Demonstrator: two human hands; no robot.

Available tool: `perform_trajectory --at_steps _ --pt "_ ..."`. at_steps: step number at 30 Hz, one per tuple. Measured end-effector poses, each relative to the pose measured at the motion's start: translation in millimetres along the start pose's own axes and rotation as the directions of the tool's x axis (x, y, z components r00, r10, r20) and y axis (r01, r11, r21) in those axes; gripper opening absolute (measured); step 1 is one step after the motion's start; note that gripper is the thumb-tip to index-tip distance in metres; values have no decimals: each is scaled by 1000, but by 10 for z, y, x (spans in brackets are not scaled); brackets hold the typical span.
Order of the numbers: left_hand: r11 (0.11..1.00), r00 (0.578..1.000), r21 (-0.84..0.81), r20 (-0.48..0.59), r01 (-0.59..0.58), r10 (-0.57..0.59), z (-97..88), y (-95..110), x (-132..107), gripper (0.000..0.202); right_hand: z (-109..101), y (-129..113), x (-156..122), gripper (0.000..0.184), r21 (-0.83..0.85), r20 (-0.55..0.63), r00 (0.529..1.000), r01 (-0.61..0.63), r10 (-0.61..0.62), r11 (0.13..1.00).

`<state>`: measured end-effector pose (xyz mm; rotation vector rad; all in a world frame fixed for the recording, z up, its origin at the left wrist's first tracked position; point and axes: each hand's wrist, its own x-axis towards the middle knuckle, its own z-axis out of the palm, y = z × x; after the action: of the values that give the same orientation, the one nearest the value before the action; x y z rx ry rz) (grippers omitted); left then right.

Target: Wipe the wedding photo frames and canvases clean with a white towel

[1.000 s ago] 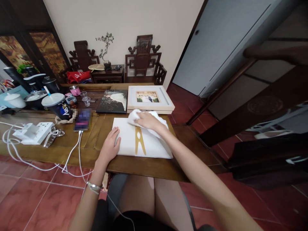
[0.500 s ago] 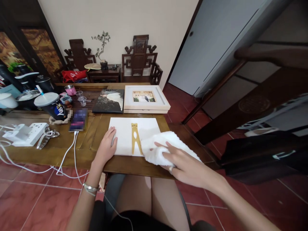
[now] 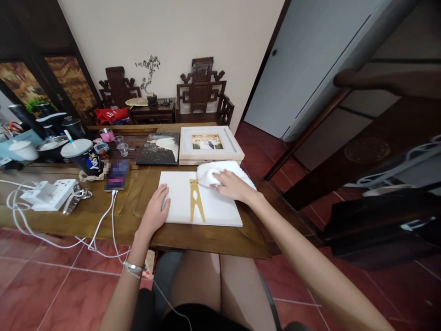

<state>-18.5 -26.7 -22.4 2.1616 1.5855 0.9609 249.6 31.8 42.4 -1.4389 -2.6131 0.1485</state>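
- A phone (image 3: pixel 117 175) lay on the worktop (image 3: pixel 144 232).
- A lidded cup (image 3: pixel 82 155) stood just left of the phone.
- A power strip (image 3: pixel 55 193) lay farther left.
- A dark print (image 3: pixel 160 148) and a framed photo (image 3: pixel 207 143) lay behind, to its right.

Arms bare to elbow. Thin silver bangle (image 3: pixel 134 267) at wrist of left hand (image 3: pixel 154 215). Dark shorts (image 3: pixel 203 321); thighs bare.

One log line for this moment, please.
left hand: flat on white board left edge | right hand: gripping white cloth, board's far corner | gold stand: mid-board
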Motion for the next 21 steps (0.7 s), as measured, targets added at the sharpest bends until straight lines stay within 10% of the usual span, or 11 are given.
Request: perform_trajectory --at_steps 12,21 --pt "1000 1000 3 -12 -1 2 12 29 -11 42 -118 -579 -1329 27 186 156 973 140 -170 973" --pt "1000 1000 7 -1 4 -4 6 18 -9 43 -63 -213 -570 14 59 108 992 57 -63 997"
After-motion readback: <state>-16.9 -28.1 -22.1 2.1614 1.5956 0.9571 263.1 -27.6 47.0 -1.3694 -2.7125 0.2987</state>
